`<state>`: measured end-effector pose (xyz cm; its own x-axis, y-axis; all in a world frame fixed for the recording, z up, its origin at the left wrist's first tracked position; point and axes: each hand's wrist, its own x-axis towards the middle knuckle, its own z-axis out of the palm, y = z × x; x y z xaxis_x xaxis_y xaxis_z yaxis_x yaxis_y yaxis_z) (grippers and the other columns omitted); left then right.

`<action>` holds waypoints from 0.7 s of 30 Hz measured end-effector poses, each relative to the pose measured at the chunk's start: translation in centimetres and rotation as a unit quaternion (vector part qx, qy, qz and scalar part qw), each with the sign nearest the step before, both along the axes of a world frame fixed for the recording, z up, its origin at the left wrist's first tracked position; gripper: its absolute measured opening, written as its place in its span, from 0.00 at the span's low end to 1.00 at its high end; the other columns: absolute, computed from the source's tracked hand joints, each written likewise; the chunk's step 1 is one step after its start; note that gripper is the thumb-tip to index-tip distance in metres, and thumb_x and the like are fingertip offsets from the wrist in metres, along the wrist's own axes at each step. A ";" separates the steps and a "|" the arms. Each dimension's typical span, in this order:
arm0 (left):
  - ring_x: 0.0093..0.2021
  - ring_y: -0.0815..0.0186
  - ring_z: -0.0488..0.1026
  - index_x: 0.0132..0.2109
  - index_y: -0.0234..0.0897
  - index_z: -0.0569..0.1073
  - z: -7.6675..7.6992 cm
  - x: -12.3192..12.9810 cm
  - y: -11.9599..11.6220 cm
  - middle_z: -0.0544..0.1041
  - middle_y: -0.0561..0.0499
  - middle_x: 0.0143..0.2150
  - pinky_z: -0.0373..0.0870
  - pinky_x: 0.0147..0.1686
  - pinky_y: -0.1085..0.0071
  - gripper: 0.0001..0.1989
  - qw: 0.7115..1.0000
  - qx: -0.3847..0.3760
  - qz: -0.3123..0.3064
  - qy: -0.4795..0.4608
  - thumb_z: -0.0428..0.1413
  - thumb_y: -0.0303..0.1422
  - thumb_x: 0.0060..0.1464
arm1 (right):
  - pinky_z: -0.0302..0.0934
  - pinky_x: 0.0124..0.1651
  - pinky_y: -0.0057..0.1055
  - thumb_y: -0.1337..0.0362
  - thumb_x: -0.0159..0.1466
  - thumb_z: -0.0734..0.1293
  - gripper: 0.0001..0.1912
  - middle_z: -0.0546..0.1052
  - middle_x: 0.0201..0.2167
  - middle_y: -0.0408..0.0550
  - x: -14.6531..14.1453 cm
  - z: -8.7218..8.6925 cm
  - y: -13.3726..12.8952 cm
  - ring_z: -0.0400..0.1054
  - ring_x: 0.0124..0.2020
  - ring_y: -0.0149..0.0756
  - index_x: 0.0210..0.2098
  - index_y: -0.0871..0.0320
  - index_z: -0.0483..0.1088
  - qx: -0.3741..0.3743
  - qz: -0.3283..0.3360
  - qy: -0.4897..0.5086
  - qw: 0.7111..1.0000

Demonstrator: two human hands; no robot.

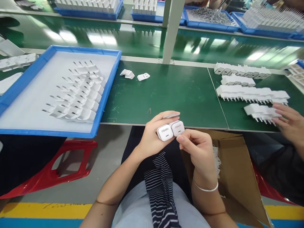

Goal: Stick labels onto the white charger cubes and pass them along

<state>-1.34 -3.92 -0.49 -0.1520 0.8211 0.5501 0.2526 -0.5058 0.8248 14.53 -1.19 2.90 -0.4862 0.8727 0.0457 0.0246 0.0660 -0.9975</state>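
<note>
And there they were, two white, rounded-square plastic chargers (164,132) side by side, the left hand (149,137) clamped around them, with a thin, flat white plastic piece (171,116) at its upper fingertips! The right hand (201,145) had thumb and forefinger together at the lower corner of the right-hand charger; whether they gripped it, I couldn't tell. Just beyond the fingers ran the edge of a scuffed green workbench (166,95). Out to their left lay a big blue-rimmed, white-floored tray (52,132), its raised rim standing between the fingers and the rows of white pronged plugs (71,112) inside. Farther ahead, one small white oval plate (143,76) lay near a fanned white stack (127,74), and behind those a pale upright post (174,31) blocked part of the shelf. To the fingers' right, a co-worker's hand (289,118) reached the nearest of several white plug rows (253,92). Below, the right forearm partly covered an open brown cardboard box (237,167)!
</note>
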 end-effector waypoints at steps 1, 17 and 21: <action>0.58 0.56 0.78 0.55 0.42 0.79 0.0 0.0 0.0 0.79 0.43 0.58 0.79 0.58 0.57 0.21 1.000 -0.003 -0.010 -0.013 0.69 0.29 0.53 | 0.45 0.23 0.29 0.56 0.65 0.72 0.23 0.63 0.14 0.38 0.2 -0.1 -0.1 0.49 0.18 0.25 0.18 0.57 0.67 -0.001 0.010 0.025 1.000; 0.58 0.53 0.78 0.56 0.43 0.79 0.2 -0.7 -0.2 0.79 0.41 0.58 0.80 0.56 0.55 0.24 0.997 0.009 -0.056 -0.057 0.70 0.31 0.51 | 0.61 0.34 0.27 0.64 0.60 0.76 0.16 0.66 0.34 0.40 -0.8 -1.3 -0.9 0.62 0.34 0.31 0.43 0.51 0.68 -0.026 -0.079 0.081 0.993; 0.56 0.53 0.79 0.56 0.44 0.79 0.0 -0.8 -0.4 0.79 0.42 0.58 0.81 0.53 0.55 0.23 0.998 0.020 -0.044 -0.051 0.69 0.33 0.52 | 0.63 0.34 0.28 0.63 0.58 0.77 0.21 0.66 0.39 0.42 -1.6 -1.3 -1.3 0.64 0.37 0.32 0.45 0.50 0.64 -0.033 -0.071 0.055 0.995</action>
